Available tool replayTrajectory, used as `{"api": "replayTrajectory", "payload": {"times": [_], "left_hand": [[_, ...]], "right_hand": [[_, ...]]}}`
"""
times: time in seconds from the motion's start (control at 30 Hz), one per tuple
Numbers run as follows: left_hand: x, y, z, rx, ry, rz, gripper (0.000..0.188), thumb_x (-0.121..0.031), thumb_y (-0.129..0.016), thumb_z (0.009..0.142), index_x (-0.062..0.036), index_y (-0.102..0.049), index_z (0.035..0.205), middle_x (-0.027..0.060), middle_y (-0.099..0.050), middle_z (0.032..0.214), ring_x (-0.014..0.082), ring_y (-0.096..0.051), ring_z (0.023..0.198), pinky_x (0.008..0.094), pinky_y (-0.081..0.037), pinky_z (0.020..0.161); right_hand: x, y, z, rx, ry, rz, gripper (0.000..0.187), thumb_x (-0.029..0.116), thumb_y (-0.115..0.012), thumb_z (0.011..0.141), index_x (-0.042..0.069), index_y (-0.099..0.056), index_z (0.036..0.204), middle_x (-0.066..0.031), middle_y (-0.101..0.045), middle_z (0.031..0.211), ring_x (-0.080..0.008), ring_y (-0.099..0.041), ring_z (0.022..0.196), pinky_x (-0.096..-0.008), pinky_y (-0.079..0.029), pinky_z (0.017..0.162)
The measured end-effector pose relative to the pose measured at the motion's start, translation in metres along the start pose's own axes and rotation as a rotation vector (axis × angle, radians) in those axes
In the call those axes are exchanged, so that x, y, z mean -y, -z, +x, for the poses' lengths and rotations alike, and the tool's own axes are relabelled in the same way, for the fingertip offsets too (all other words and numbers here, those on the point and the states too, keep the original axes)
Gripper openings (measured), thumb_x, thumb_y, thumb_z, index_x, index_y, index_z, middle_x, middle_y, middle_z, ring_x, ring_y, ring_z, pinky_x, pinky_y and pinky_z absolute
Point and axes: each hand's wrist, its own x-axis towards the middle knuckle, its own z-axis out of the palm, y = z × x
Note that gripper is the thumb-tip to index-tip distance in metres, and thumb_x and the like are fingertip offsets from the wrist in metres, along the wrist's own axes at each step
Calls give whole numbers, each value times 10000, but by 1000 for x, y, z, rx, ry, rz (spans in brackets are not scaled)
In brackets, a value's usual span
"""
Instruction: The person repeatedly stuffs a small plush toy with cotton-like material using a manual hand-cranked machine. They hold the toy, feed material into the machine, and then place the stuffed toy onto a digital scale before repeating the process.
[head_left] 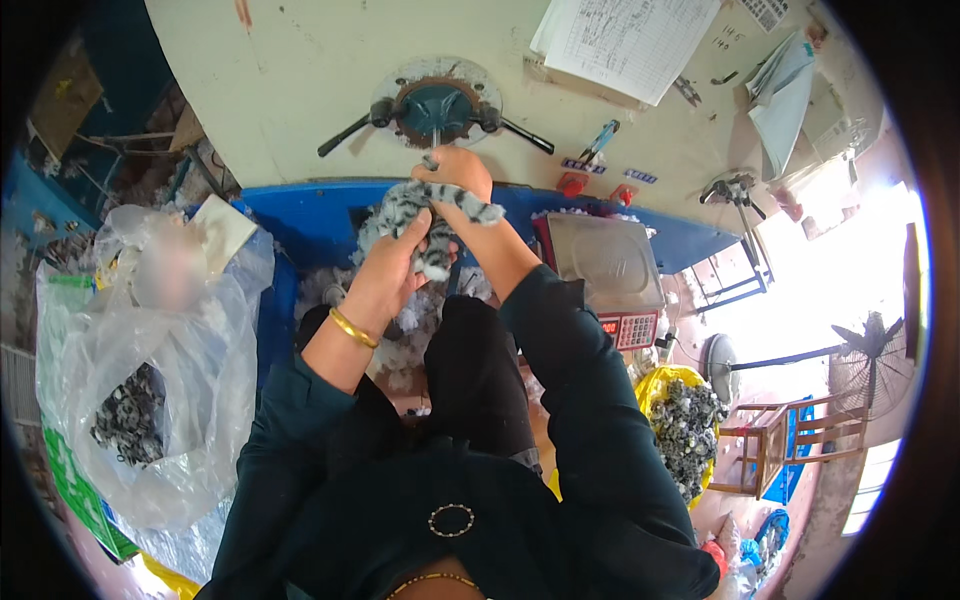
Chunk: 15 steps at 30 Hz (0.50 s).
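A grey plush toy (400, 208) with black-striped limbs is between my hands, just below the metal nozzle (436, 136) of the machine. My left hand (392, 268) is closed round its lower side, thumb on top of the fur. My right hand (462, 172) is curled at the nozzle's tip, gripping the upper end of the plush. One striped limb lies across my right wrist. The toy's opening is hidden by my right fingers. Behind the nozzle is a round port (436, 105) with a black lever handle on each side.
A scale (600, 262) stands right of my arms, beside a yellow bag (684, 432) of grey-black plush pieces. A large clear plastic bag (180, 370) stands at left. Pliers (600, 140) and paper sheets (625, 45) are on the machine panel. White fluff (400, 355) lies below my hands.
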Motion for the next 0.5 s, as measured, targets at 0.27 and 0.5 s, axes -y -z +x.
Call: {"api": "replayTrajectory", "payload": {"times": [0.27, 0.5], "left_hand": [[38, 20, -27, 7, -352, 500, 289, -289, -623, 921, -13, -629, 1003, 80, -668, 886, 145, -600, 769, 288, -452, 703], [66, 65, -2, 40, -806, 1491, 203, -207, -648, 864, -5, -660, 876, 171, -658, 854, 318, -577, 804, 475, -440, 853]], "right_hand": [[0, 12, -42, 21, 6, 358, 313, 291, -664, 647, -5, -562, 647, -207, -532, 616, -395, -515, 569, -416, -424, 514], [-7, 16, -61, -14, 184, 392, 255, 210, -669, 741, -8, -544, 695, -211, -523, 660, -380, -490, 586, -402, -405, 533]]}}
